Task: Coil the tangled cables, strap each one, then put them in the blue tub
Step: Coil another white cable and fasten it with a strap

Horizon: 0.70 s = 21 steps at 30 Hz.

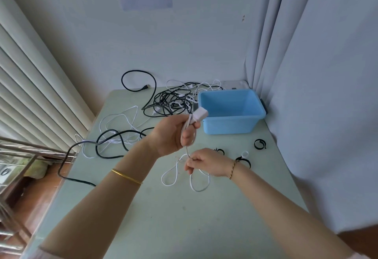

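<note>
Your pale green table (163, 217) is smooth and matte. The blue tub (229, 125), a glossy rectangular plastic one, sits at the far right corner with nothing visible inside. Just left of it there's a messy knot of thin black and white cables (169, 101), with more loops sprawling toward the left edge. Your left hand (173, 134) has its fingers curled around the white cable (187, 150) just below its chunky plug (199, 114). Your right hand (206, 162) pinches the same cord lower down, and its slack lies in two soft loops on the table. Small black ring-shaped straps (259, 144) lie near your right wrist.
</note>
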Each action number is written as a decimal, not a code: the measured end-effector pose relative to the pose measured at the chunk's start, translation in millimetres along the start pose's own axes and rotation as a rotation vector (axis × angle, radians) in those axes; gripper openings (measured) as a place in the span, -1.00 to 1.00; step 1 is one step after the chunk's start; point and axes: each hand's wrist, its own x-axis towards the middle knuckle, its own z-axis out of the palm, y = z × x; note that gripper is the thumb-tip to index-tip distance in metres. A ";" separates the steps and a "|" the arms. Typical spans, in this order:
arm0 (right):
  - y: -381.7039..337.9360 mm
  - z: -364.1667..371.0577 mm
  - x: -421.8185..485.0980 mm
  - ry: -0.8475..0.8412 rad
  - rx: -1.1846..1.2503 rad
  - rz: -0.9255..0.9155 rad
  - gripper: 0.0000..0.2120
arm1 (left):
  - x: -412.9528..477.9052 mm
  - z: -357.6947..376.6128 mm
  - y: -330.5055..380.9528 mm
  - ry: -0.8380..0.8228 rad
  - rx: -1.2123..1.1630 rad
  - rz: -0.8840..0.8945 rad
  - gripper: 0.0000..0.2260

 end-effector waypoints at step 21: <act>-38.0 -40.8 -8.0 0.477 -0.217 -0.052 -0.81 | 9.8 -6.1 -13.2 0.312 0.882 -0.206 -0.74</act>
